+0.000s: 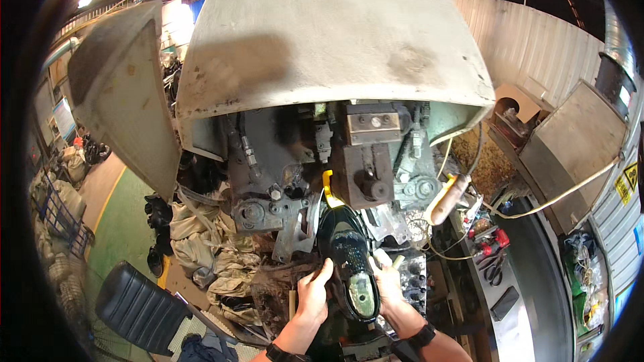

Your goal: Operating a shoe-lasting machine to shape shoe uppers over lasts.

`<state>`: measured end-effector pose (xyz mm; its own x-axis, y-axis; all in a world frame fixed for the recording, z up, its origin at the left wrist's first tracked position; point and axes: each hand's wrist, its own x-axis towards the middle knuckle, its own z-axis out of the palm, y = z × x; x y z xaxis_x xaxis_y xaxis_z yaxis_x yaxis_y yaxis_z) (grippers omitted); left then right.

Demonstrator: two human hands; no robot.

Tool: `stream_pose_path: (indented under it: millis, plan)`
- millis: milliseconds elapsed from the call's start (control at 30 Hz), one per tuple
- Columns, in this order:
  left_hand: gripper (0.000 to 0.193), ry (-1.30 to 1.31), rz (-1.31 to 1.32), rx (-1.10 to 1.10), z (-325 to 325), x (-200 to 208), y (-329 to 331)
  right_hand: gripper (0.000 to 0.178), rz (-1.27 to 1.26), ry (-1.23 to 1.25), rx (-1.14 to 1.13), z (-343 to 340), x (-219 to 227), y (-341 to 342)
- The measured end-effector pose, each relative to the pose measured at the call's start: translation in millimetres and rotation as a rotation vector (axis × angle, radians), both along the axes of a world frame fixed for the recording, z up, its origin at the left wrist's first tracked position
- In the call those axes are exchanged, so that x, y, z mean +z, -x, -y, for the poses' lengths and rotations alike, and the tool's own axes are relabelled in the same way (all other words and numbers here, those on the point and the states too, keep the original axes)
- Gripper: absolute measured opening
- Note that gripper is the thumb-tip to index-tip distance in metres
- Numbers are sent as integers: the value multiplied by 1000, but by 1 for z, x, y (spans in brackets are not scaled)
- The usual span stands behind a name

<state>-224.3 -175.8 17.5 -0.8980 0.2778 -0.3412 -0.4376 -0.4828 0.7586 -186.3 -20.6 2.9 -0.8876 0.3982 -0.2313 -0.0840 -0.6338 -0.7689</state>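
Observation:
A glossy black shoe point(330, 231) points toe-first into the machine point(372, 167), just under its dark central block. Its open top faces me, with a pale insole point(363, 298) showing inside. My left hand point(312, 300) grips the shoe's left side near the heel, thumb up along the edge. On the opposite side my right hand point(390, 287) is closed against it, something whitish covering the thumb tip. Beside that thumb a short pale peg point(398, 263) sticks up; I cannot tell what it belongs to. A yellow curved piece point(328, 184) stands by the toe. The undersides of both hands are hidden.
A large beige hood point(329, 33) overhangs the machine. Right of it hangs a wooden-handled tool point(448, 200) on a cable. Scissors point(494, 271) and a black phone-like slab point(504, 303) lie on the right-hand bench. Crumpled cloth point(194, 241) and a black chair point(141, 308) stand left.

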Motion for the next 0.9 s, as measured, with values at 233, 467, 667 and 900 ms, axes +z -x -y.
stream_pose_path:
  millis: [233, 467, 667, 900]
  plan:
    - [22, -56, 106, 205, -25, 0, -10, 14, 62, -47, 31, -14, 11, -2]
    - [35, 10, -4, 526, -65, -61, 0, 49, -20, -72, -3, -17, -33, 11]
    - [32, -37, -39, 533, -66, -83, 0, 55, -99, -108, 24, -19, -56, 16]
    - [34, 48, -103, 506, -62, -99, -4, 46, -52, -89, 13, -17, -60, 4]
